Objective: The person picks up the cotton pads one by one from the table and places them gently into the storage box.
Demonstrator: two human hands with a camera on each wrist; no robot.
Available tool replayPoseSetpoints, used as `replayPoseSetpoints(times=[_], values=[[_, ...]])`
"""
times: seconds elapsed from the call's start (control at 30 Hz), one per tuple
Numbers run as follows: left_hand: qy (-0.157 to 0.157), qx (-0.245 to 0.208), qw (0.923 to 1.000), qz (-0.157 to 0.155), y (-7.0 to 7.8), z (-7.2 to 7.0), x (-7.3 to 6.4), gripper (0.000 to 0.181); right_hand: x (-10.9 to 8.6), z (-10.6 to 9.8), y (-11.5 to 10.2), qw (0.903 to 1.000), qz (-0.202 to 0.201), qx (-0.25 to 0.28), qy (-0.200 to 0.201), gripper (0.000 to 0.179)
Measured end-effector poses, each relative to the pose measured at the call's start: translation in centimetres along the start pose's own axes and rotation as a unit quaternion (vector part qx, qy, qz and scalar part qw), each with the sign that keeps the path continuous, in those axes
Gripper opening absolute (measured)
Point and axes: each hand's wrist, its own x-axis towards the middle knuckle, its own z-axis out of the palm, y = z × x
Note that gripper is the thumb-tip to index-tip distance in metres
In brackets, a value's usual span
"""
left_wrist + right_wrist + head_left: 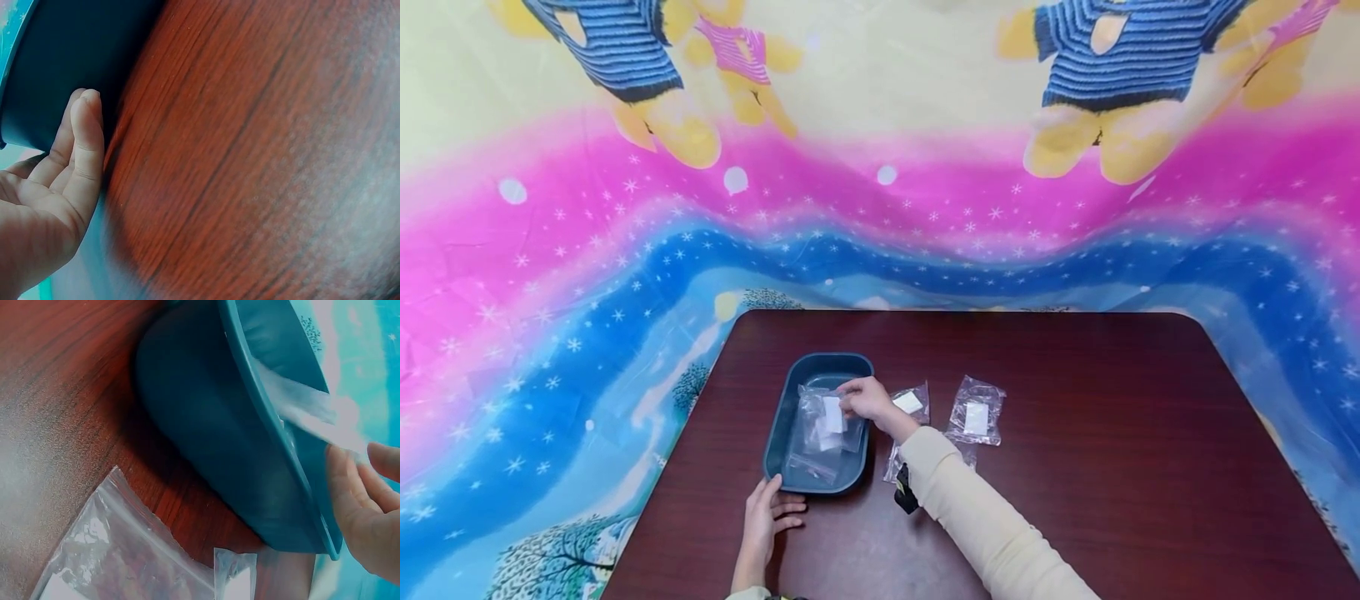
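A blue-green rectangular basin (774, 421) stands left of the table's middle, with clear plastic zip bags inside. Over its right rim, my right hand (868, 397) pinches a clear zip bag (832, 414) with a white label between thumb and fingers. That bag (312, 424) hangs over the basin's opening in the right wrist view; its contents cannot be told. At the basin's near left corner, my left hand (763, 521) touches the outer wall. Its fingers (86, 134) lie mostly straight along the basin wall (69, 56) in the left wrist view.
Right of the basin lie more clear bags with white labels: one bag (976, 412) farther right, another bag (912, 402) behind my right wrist, others partly under the forearm. The dark red-brown wooden table (1112, 467) meets a printed cloth backdrop (880, 208) at its far edge.
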Motion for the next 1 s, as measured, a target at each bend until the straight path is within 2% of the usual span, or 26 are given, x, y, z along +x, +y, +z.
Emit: replayPoseSetpoints(times=[0.17,0.2,0.23,0.27,0.4,0.43,0.73,1.0], values=[[-0.003,0.002,1.0,0.003,-0.1,0.1,-0.1,0.038,0.2,-0.4,0.4,0.9964,-0.028,-0.076,0.024,0.039],[-0.004,0.003,1.0,0.005,-0.1,0.1,-0.1,0.038,-0.8,-0.5,-0.7,0.9945,-0.036,-0.092,0.034,0.039],[-0.004,0.004,1.0,0.007,-0.1,0.1,-0.1,0.037,-1.9,-0.5,-2.1,0.9931,-0.016,-0.108,0.041,0.041],[-0.004,0.003,0.9999,0.009,-0.1,0.1,-0.1,0.037,-2.3,-0.6,-2.4,0.9926,-0.015,-0.112,0.045,0.041],[-0.005,0.004,0.9999,0.013,-0.1,0.1,-0.2,0.038,-3.1,-1.3,-3.1,0.9943,-0.013,-0.096,0.044,0.039],[-0.005,0.003,0.9999,0.013,-0.1,0.1,-0.2,0.039,-2.5,-1.5,-2.4,0.9956,-0.009,-0.085,0.039,0.039],[-0.003,0.004,0.9999,0.013,-0.1,0.1,-0.2,0.042,-3.3,-2.8,-2.9,0.9994,-0.014,0.004,0.031,0.027],[0.0,0.003,1.0,0.008,-0.2,0.0,-0.1,0.043,-4.4,-4.2,-3.6,0.9998,-0.011,0.009,0.013,0.025]])
